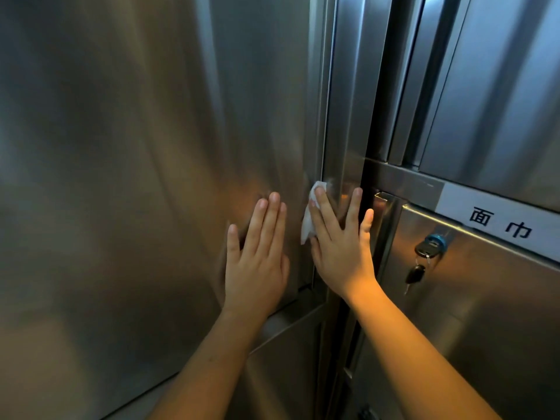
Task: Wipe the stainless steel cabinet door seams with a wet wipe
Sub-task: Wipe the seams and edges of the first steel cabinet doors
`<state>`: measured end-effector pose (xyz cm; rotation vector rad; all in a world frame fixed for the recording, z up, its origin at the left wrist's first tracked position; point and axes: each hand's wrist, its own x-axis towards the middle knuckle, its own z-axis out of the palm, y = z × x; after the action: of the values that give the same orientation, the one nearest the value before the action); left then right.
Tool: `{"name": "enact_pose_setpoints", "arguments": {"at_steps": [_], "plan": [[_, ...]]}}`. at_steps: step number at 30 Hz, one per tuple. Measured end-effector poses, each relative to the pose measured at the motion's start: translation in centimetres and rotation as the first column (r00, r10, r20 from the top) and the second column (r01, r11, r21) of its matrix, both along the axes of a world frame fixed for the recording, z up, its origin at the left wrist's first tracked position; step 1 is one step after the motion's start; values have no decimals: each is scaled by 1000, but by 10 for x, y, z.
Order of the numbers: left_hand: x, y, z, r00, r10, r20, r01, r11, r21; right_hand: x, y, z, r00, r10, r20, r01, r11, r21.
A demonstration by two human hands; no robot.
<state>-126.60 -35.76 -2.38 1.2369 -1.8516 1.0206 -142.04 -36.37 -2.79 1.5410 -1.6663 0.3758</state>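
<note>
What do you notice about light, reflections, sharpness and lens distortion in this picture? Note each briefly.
Head view: warm orange light tints the left hand and right hand. Head view: the door carries soft, smeared reflections, one beside the left hand. Head view: cabinet edges lean and splay toward the borders, a wide-angle effect. Head view: wipe, label and keys look fairly sharp.

head view | worn on head | faced forward and down | close to cabinet (121,177) | single view
</note>
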Motion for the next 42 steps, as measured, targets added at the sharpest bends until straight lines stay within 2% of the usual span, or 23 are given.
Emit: {"name": "enact_pose_setpoints", "arguments": {"at_steps": [4, 12, 14, 19, 21, 24, 28, 32, 37, 42], "plan": [[3, 1, -7, 1000, 9, 18, -9, 1000, -7, 0, -1, -29, 1000, -18, 8, 18, 999, 39], [13, 3, -32, 991, 70, 111, -70, 998, -8, -4, 29, -103, 981, 115, 155, -151, 957, 249], [14, 3, -34, 990, 79, 118, -77, 997, -22, -6, 29, -97, 980, 138, 146, -169, 958, 231], [12, 3, -35, 989, 85, 119, -83, 996, -28, -6, 8, -50, 980, 151, 128, -161, 984, 73], [11, 4, -35, 990, 78, 115, -75, 997, -25, -5, 7, -47, 980, 146, 133, -156, 986, 67], [12, 3, -34, 992, 66, 106, -65, 998, -16, -2, 15, -64, 974, 153, 167, -172, 980, 104], [12, 4, -34, 995, 53, 89, -54, 999, 7, -1, 32, -93, 968, 118, 220, -177, 946, 271], [12, 7, -33, 995, 45, 92, -48, 998, 30, 5, 45, -109, 956, 67, 285, -169, 921, 352], [11, 12, -30, 998, 24, 61, -29, 996, 85, 13, 52, -116, 935, 50, 350, -190, 906, 377], [8, 16, -27, 998, 20, 51, -26, 993, 116, 17, 58, -121, 910, 98, 404, -236, 922, 307]]}}
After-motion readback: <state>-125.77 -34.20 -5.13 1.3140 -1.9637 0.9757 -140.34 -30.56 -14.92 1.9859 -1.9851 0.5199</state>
